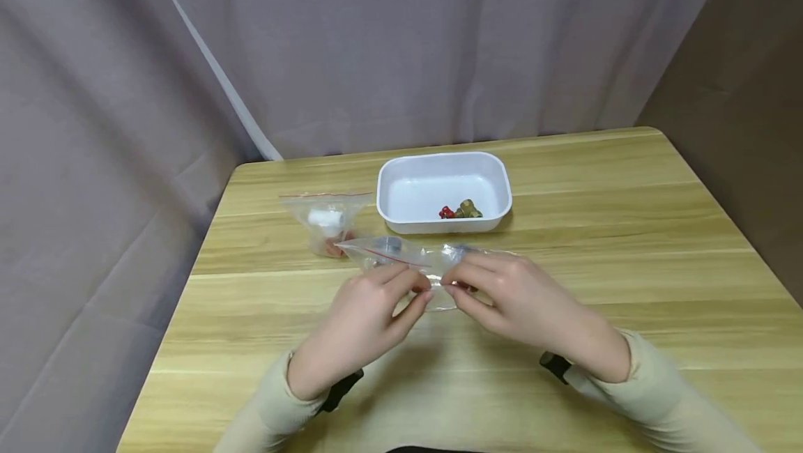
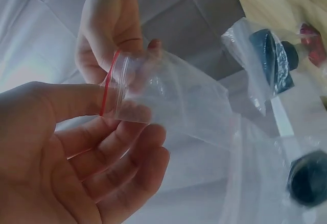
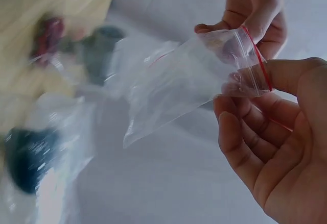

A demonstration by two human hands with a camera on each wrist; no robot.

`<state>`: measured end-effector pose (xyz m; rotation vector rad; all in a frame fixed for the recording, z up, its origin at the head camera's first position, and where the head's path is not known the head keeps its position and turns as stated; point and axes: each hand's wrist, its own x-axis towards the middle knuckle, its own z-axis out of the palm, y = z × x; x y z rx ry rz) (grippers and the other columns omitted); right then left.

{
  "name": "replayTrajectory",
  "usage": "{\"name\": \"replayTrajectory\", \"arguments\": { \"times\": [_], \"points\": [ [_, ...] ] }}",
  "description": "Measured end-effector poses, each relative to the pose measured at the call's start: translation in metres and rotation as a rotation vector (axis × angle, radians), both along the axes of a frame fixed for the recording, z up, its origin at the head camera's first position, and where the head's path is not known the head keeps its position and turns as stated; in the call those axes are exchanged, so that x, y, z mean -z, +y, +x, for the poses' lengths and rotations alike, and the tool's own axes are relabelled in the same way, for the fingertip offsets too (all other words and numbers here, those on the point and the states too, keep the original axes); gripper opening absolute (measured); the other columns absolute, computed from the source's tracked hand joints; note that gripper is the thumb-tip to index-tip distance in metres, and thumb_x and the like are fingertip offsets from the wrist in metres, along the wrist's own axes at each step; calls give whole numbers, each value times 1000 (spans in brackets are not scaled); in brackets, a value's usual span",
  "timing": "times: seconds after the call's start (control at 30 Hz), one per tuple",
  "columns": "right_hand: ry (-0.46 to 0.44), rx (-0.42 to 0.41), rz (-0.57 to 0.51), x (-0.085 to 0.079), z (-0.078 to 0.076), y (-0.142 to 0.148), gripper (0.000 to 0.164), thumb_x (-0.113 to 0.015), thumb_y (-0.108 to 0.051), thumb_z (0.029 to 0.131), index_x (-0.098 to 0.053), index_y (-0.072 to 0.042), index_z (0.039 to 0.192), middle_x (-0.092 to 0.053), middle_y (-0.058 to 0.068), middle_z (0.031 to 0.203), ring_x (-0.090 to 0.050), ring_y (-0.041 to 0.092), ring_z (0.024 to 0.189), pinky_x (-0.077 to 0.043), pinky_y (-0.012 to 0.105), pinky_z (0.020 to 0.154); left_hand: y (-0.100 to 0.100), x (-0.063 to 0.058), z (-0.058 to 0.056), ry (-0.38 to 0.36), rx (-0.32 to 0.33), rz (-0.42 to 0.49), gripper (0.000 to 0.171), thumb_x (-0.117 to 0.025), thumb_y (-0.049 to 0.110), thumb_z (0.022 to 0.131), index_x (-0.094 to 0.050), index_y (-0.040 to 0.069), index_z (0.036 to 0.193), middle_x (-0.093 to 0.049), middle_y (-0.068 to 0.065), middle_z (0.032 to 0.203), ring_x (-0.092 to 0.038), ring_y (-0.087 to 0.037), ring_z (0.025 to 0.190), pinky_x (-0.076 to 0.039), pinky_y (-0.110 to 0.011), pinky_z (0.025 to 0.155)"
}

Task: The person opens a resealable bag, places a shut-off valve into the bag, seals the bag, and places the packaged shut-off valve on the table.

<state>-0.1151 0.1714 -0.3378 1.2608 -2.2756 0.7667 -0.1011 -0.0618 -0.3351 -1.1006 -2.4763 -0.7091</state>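
Observation:
My left hand [image 1: 370,303] and my right hand [image 1: 517,293] meet over the table. Between them is a small clear zip bag [image 2: 179,89] with a red line along its mouth. The left thumb and fingers pinch one end of that mouth, and the right thumb and fingers pinch the other end. In both wrist views the bag looks flat, with nothing visible inside. Just beyond the hands lie more clear bags [image 1: 408,252]. Dark rounded things [image 2: 308,179] show inside them, partly hidden by the hands in the head view.
Behind the bags stands a white tray [image 1: 444,226] with a small red thing [image 1: 446,212] and an olive-brown thing [image 1: 468,210] inside. Left of it, another zip bag [image 1: 301,212] holds a white cylinder [image 1: 326,219] and something reddish. Curtains hang behind the wooden table [image 1: 627,230].

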Motion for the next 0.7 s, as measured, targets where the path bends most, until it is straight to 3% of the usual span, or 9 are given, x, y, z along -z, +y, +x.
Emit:
{"name": "replayTrajectory", "arguments": {
  "times": [0.23, 0.37, 0.5, 0.7],
  "points": [
    [-67, -72, 6, -9, 17, -15, 8, -65, -11, 92, -69, -17, 94, -64, -13, 88, -54, -2, 72, -47, 14, 64, -19, -8, 27, 9, 9, 25, 5, -72, 12, 92, -69, 16, 93, -64, 10, 86, -59, -3, 73, -50, -20, 62],
    [-109, -115, -14, -7, 18, -21, 10, -65, -9, 93, -72, -16, 99, -67, -11, 92, -57, -3, 76, -49, 13, 65, -27, -11, 32, -19, 26, 49, 7, -71, 9, 92, -68, 16, 93, -65, 11, 87, -62, -2, 75, -49, -17, 63],
    [-132, -80, -45, 1, 6, -30, 11, -67, -7, 93, -72, -12, 102, -69, -7, 93, -59, 1, 77, -51, 18, 66, -30, -9, 21, 4, -39, 50, 6, -71, 10, 91, -68, 15, 91, -66, 8, 85, -64, -5, 72, -49, -19, 59],
    [-132, 24, -157, 12, -25, -42, 14, -69, -8, 95, -72, -7, 108, -71, 1, 99, -60, 7, 77, -54, 27, 65, -32, -9, -14, 67, -157, 65, 2, -70, 12, 94, -70, 11, 93, -68, 2, 87, -64, -9, 69, -51, -25, 58]
  ]
}}
